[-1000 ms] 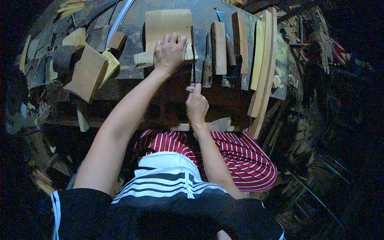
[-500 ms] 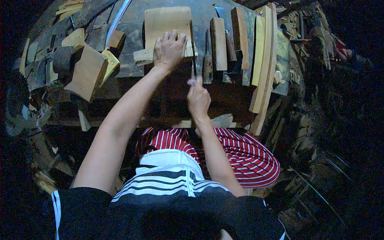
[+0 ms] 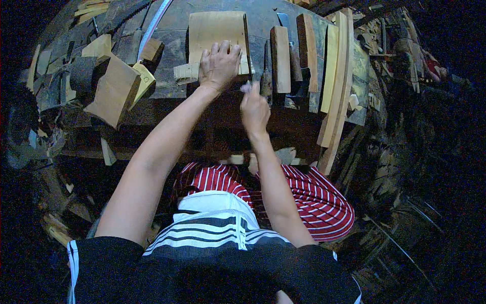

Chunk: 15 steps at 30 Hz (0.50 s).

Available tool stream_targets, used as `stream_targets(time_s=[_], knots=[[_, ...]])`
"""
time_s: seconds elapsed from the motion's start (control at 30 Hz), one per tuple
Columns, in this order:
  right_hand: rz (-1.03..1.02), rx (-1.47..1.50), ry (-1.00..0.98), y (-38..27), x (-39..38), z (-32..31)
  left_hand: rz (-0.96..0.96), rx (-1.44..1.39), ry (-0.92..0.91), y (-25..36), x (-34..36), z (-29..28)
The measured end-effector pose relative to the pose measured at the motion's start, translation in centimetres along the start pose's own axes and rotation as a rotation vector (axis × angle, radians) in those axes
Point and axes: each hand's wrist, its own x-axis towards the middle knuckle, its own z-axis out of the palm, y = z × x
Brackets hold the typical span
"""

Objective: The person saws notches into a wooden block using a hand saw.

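Since the earlier frames, the right hand (image 3: 255, 112) has moved away from the body and up toward the near edge of the wooden block (image 3: 217, 29), carrying the pale tool handle (image 3: 246, 88) with it. The dark, slender blade that ran from that handle along the block's right side is now hard to pick out; a dark line remains there, but whether it is blade or shadow cannot be told. The shift suggests a forward stroke along that side, with the tool now close to the far end of its travel.

The right hand is clenched around the handle, slightly blurred. The left hand (image 3: 219, 67) lies palm down over the block's near part, fingers spread forward, and has kept its place on it; it seems to be steadying the wood rather than gripping it. The block lies on the worktop (image 3: 173, 40), in front of the person, its position there much the same, so the hold appears firm. A pale wooden strip (image 3: 186, 74) sticks out to the left beside the left hand.

Just right of the block are a slim dark tool (image 3: 266, 81) and a wooden bar (image 3: 281, 61), both untouched.
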Motion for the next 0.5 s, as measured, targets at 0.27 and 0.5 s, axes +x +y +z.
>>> stream_targets(time_s=[0.27, 0.5], knots=[[0.123, 0.054, -0.097, 0.4, -2.0, -0.1, -0.011, -0.003, -0.008, 0.0, 0.0, -0.5], [-0.027, -0.063, 0.065, 0.8, 2.3, 1.8, -0.005, -0.022, 0.013, 0.0, -0.1, -0.3]])
